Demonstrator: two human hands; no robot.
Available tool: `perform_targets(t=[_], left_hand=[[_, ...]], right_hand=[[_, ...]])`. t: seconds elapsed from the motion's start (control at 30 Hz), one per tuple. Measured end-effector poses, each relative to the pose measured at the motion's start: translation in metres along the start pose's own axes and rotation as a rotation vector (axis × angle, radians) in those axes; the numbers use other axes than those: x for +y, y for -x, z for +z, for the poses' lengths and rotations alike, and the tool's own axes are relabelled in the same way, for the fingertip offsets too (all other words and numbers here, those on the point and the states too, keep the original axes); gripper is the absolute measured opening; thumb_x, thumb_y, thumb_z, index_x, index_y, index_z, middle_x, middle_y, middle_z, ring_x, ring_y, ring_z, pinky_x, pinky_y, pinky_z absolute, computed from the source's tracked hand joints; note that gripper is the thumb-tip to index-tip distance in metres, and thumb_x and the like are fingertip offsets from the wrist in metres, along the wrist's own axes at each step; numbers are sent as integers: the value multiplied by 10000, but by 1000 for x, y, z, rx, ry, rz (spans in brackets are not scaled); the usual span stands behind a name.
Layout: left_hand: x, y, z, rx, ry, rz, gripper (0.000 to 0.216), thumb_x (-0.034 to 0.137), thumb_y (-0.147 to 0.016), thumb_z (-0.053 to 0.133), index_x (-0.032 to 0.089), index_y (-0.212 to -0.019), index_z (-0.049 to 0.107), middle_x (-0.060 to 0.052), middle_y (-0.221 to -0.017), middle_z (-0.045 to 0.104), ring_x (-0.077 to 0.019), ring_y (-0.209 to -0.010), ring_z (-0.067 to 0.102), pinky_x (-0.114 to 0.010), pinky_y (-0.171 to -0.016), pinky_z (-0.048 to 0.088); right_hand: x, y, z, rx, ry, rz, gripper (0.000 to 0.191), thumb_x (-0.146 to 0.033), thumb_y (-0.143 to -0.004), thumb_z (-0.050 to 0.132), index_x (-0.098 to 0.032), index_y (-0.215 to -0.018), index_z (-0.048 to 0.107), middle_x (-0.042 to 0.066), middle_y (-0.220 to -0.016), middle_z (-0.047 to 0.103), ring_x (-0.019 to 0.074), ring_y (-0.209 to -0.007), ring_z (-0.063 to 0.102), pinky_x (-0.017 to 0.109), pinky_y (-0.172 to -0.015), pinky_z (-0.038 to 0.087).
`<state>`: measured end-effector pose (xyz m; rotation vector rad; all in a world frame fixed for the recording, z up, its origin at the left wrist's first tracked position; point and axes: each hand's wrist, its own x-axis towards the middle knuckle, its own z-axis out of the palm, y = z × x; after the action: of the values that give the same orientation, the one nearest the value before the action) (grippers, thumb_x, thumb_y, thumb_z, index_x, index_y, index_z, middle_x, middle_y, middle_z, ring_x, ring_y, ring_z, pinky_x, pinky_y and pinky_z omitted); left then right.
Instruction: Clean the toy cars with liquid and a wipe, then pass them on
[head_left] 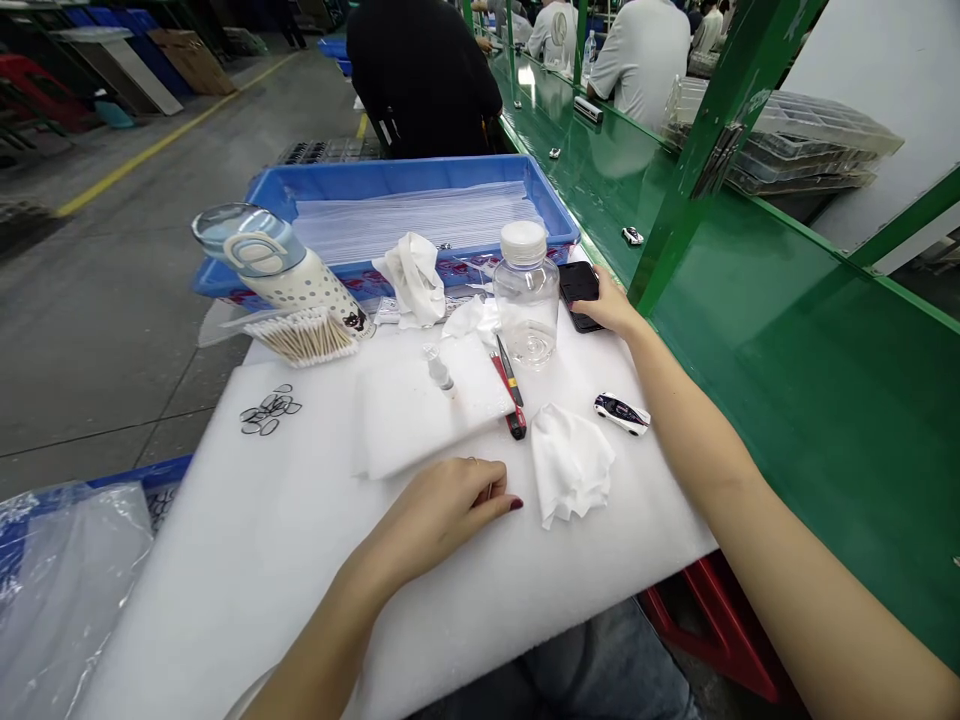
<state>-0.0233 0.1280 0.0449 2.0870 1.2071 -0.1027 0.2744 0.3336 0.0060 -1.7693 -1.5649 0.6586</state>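
Note:
My right hand (613, 306) reaches to the far right of the white foam-topped table and grips the edge of a black smartphone (577, 290). Loosely curled, my left hand (454, 503) rests on the foam near the front, with nothing seen in its fingers. A crumpled white cloth (570, 462) lies to its right, and beyond that a white and black toy car (622, 413). Past my left hand lies a white foam pad (427, 410) with a small clear bottle (438, 368) on it. Red-and-black tweezers or a similar tool (510, 388) touch the pad's right side.
A clear jar (527, 300) with liquid stands by the phone. Cotton swabs (307, 338), a dotted bottle (300, 275) and black rings (270, 410) lie left. Behind sits a blue bin (405, 172). The green conveyor (787, 330), its post (697, 190) and seated people are beyond.

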Motion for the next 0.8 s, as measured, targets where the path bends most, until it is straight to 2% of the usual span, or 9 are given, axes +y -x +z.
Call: perform_targets(t=[0.13,0.23,0.4,0.53,0.63,0.7,0.8], left_hand=[[0,0,0,4,14,-4,357,444,-925,475,197,-674,415,21,-643,500,-149,-588,424,-293,-564,262],[0,0,0,2,18,-4,356,442,-924,475,196,-674,414,23,-645,501,-148,-590,425,-292,-564,263],[-1,-1,1,-2,28,-17,363,459,-918,476,195,-676,422,28,-643,498,-144,-588,420,-288,-564,267],[-1,-2,1,-7,26,-18,359,459,-915,476,195,-677,422,29,-644,499,-144,-588,423,-288,-564,266],[-1,-2,1,-10,16,-21,360,456,-916,471,195,-674,420,27,-642,500,-145,-586,424,-288,-564,263],[-1,-2,1,-12,19,-22,361,457,-916,470,195,-672,419,27,-639,498,-144,-583,423,-287,-563,263],[-2,-1,0,-11,25,-18,363,460,-916,469,196,-672,420,27,-637,496,-143,-581,421,-287,-561,261]], right_hand=[[-1,0,-6,-24,-151,91,932,-194,-655,565,-120,-1530,251,152,-1418,506,313,-1269,512,443,-1057,446],[2,-2,-12,8,-273,153,814,-169,-700,496,-110,-1495,328,142,-1454,477,263,-1263,525,391,-1068,432],[8,-6,-14,3,-306,139,739,-147,-711,492,-141,-1447,435,111,-1432,506,251,-1275,513,389,-1078,413],[7,-5,-10,-32,-232,19,673,-146,-718,480,-215,-1384,547,39,-1393,556,259,-1287,498,434,-1111,381],[2,-1,-8,-93,-89,-110,517,-169,-746,503,-276,-1212,698,-21,-1421,535,282,-1406,352,495,-1194,226],[-1,3,-8,-93,9,-166,419,-179,-750,539,-266,-1097,758,-19,-1457,503,291,-1463,242,496,-1216,147],[-1,5,-14,-6,85,-230,329,-159,-736,550,-197,-947,799,44,-1395,562,304,-1437,318,452,-1202,217]])
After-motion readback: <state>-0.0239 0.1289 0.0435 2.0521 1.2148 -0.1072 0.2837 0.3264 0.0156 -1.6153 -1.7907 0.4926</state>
